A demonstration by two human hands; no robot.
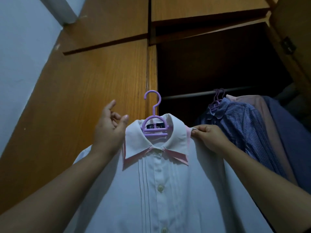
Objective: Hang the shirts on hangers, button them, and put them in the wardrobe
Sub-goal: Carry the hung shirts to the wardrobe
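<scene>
White shirt: a buttoned white cotton shirt with pleated front and pink-lined collar is held up nearest the camera, in front of the wardrobe and not yet on its rail.
Hanger: a lilac plastic hanger is seated inside the white shirt's collar, its hook raised free above it.
Left hand: the left hand is placed against the white shirt's left shoulder, fingers loosely spread and nothing pinched.
Right hand: the shoulder seam right of the collar is pinched between thumb and fingers of the right hand.
Wardrobe: an orange-brown wooden wardrobe is seen behind the white shirt, its dark compartment open.
Rail: a metal rail is set beyond the hook.
Hung shirts: a blue checked shirt, a pink shirt and a dark blue shirt are hung on it, right of the white shirt.
</scene>
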